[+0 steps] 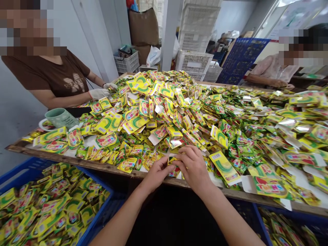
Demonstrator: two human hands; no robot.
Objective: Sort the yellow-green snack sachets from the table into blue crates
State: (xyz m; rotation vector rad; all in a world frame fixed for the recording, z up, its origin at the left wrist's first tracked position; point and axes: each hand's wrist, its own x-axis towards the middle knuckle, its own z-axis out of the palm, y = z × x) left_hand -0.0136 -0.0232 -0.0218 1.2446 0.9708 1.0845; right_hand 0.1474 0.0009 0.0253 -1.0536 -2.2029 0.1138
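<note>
A big heap of small yellow-and-green sachets and flat carton blanks covers the wooden table. My left hand and my right hand meet at the table's near edge, fingers curled together on a small yellow sachet between them. Most of the sachet is hidden by my fingers. A flat yellow carton blank lies just right of my right hand.
Blue crates of filled packets stand below the table, left and right. A green mug sits at the table's left end, by a person in a brown shirt with gloved hands. Another person sits far right. White baskets are stacked behind.
</note>
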